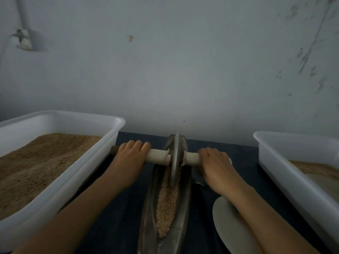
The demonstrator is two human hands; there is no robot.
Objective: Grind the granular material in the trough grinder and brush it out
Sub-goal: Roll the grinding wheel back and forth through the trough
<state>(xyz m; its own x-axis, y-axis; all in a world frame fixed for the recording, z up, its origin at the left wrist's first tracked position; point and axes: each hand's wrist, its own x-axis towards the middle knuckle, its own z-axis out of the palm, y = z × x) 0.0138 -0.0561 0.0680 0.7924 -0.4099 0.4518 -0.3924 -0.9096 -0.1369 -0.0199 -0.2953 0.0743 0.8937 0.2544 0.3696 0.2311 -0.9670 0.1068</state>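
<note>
Both the left hand [130,156] and right hand [214,162] curl round the pale axle handle [158,157] of the grey disc-shaped grinding wheel [175,158], which sits far along the dark boat-shaped metal trough [184,204]. Tan coarse granules [167,204] lie in its groove (mostly nearer the person). Uneven pressure could tilt the wheel, spilling grain onto the dark cloth [201,226].
</note>
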